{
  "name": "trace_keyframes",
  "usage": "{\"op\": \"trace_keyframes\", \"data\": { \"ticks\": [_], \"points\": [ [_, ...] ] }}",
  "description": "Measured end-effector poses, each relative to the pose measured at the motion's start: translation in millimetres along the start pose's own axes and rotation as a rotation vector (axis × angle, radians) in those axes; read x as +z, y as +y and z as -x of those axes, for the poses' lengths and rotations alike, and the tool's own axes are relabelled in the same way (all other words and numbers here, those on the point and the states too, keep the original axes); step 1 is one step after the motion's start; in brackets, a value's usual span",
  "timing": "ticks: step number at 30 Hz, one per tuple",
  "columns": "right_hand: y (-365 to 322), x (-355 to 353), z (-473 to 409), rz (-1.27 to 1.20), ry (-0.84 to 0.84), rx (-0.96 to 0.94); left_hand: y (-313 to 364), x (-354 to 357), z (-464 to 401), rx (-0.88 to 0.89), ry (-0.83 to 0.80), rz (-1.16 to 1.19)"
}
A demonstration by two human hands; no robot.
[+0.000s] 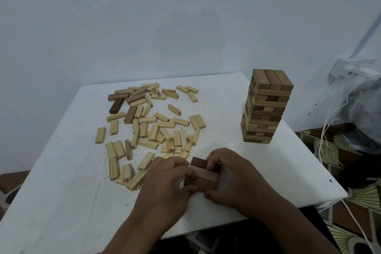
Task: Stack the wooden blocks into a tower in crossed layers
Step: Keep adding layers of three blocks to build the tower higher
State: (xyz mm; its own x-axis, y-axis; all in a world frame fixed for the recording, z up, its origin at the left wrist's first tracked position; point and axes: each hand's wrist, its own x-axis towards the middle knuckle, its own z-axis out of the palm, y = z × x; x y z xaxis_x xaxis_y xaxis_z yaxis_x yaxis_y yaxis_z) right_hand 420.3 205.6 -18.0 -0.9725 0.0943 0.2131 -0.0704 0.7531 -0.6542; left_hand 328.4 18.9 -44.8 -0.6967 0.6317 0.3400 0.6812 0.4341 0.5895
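A tower (266,107) of blocks in crossed layers is set upright on the right rear part of the counter (68,181), well apart from a scatter of loose blocks (148,128) spread flat over the left and middle, some lying across one another. A small group of blocks (203,175) is placed at the near edge, in front of the scatter and to the left of and before the tower, and is flanked by the left hand (165,185) and the right hand (233,179), touching it. A wall (165,16) is met behind the counter, and a bag (358,113) is found beyond its right edge
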Motion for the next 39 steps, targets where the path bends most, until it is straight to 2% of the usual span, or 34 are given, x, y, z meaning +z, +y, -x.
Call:
{"op": "trace_keyframes", "data": {
  "ticks": [7,16,19,26,29,34,39],
  "points": [
    [9,1,2,-0.027,-0.036,0.018,3,-7,4,0.000,-0.152,-0.060],
    [10,-4,4,0.080,-0.070,0.025,7,-5,5,0.006,-0.134,-0.034],
    [19,-9,8,0.179,-0.101,0.112,9,-8,5,-0.004,-0.154,-0.022],
    [24,-11,8,0.131,-0.111,0.193,13,-15,2,-0.080,-0.217,-0.001],
    [22,-12,9,0.060,-0.093,0.217,17,-17,5,-0.207,-0.194,0.122],
    [9,-29,10,-0.057,0.027,0.169,25,-19,1,-0.227,-0.125,0.300],
    [-13,-62,7,-0.219,0.221,0.102,52,-38,-23,-0.265,-0.013,0.662]
  ]
}}
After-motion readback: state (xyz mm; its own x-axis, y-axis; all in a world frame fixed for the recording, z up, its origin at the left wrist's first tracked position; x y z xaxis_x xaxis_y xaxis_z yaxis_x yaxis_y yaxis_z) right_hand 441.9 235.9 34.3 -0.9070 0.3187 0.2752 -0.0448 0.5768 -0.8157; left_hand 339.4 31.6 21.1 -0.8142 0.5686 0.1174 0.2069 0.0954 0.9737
